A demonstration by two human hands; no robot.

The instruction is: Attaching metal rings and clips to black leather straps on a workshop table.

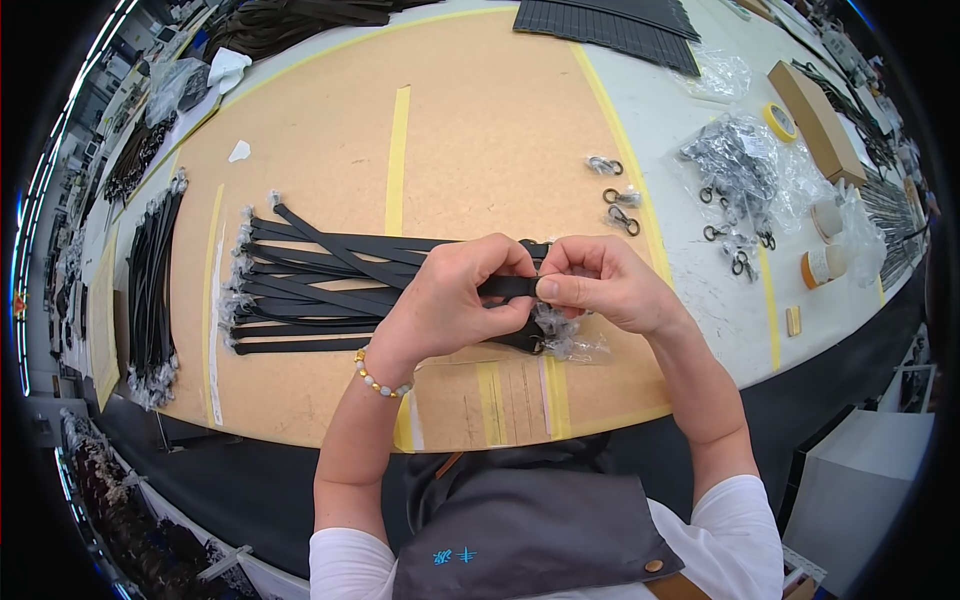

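Note:
A short stretch of flat black strap (508,287) spans the gap between my two hands. My left hand (452,290) is closed on it, thumb and fingers curled round. My right hand (608,287) pinches the strap's end between thumb and fingertips. Beneath them lies a spread of black straps (330,242), their left ends capped with plastic-wrapped fittings (240,270). A clear plastic wrapping (575,335) with a dark metal piece shows just below my right hand. What my curled left fingers cover is hidden.
Three plastic-wrapped snap hooks (622,197) sit beyond my right hand. Farther right are a bag of hooks (735,155), a yellow tape roll (780,122) and a cardboard box (815,120). Another strap bundle (155,280) lies at left, and black strips (605,30) at the far edge.

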